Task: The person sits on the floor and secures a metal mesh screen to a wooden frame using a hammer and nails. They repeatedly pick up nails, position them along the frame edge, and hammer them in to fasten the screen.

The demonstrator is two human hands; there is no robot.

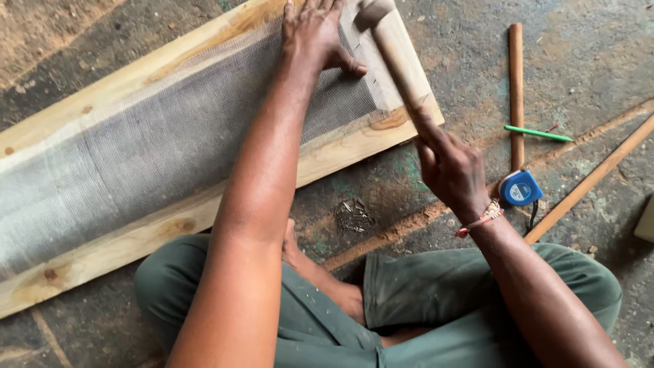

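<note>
Person seated cross-legged on a stained concrete floor. A long pale wooden board lies diagonally across the floor in front of the knees, covered along its middle by a strip of fine grey wire mesh.

Left hand: palm down on the mesh near the board's far right end, fingers flat and close together, thumb out to the side, pressing the mesh to the wood.

Right hand: fingers wrapped tight round the lower end of a wooden-handled hammer. The hammer's handle slants up over the board's right end; its head sits at the top edge of the view, just beside the left hand. Head blurred.

On the floor just off the board's near edge, by the shin: small pile of dark metal nails.

Right of the right hand: blue round tape measure, touching the wrist in the view; thin brown wooden stick; green pencil; long slanted wooden strip.
</note>
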